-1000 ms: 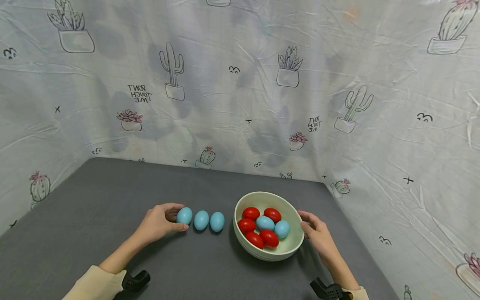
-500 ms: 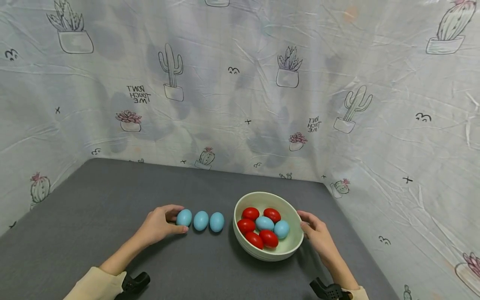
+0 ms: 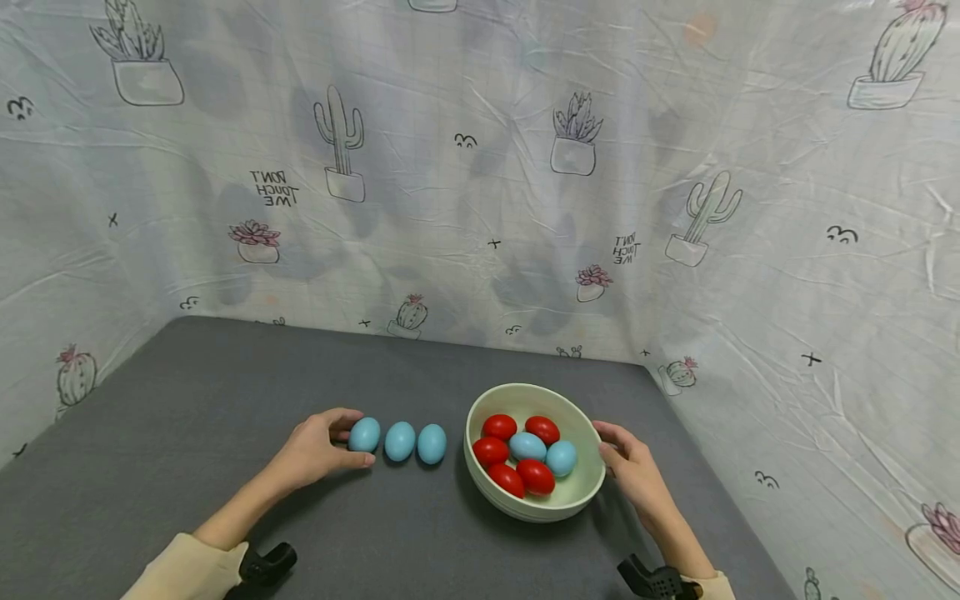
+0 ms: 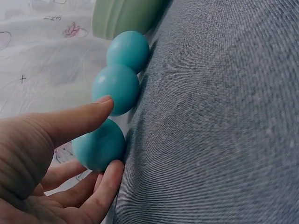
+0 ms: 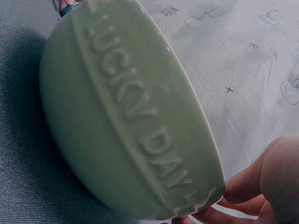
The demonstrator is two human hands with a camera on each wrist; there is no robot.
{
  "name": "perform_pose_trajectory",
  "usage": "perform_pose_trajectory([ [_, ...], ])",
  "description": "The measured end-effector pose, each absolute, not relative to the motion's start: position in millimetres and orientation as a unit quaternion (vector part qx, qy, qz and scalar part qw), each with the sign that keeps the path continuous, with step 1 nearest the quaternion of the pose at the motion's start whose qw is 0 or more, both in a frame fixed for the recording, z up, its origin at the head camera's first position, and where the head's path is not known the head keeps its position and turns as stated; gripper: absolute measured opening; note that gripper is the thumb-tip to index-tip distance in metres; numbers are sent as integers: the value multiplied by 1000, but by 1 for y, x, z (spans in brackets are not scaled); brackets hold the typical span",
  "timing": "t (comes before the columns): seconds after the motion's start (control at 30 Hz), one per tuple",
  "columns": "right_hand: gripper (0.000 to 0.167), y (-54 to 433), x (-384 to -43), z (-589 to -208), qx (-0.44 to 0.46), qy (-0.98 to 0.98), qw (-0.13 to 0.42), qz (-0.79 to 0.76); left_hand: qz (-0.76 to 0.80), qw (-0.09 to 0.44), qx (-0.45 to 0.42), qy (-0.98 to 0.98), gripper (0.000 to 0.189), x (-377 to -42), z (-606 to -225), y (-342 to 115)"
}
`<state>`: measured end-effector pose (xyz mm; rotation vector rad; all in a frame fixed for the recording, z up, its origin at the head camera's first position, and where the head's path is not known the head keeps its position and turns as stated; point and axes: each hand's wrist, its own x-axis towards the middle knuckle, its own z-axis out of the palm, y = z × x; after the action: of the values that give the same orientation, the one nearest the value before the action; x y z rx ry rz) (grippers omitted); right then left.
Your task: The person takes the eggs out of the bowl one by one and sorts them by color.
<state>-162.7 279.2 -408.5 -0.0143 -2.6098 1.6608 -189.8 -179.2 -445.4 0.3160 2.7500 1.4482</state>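
No visible shift occurs over the last second; work appears paused. The left hand (image 3: 313,450) cups the leftmost egg (image 3: 364,435), which is on the surface (image 3: 360,542). The right hand (image 3: 633,462) grips the bowl (image 3: 525,512).

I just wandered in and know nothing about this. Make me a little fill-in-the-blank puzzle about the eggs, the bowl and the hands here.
1. The raised lettering on the green bowl reads "LUCKY ____".
2. Inside the bowl are ____ shiny red eggs.
3. On the gray tabletop, ____ eggs, all blue eggs, sit in a row.
4. The person's ____ hand touches the bowl's rim.

Missing words: DAY; five; three; right.
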Motion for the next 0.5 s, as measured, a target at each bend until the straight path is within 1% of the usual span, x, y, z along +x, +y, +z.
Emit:
perform_pose_trajectory([
  [0.5, 36, 278, -161, -408, -7, -843, 27, 537, 464, 22, 91, 881, 87, -193, -447, -181],
])
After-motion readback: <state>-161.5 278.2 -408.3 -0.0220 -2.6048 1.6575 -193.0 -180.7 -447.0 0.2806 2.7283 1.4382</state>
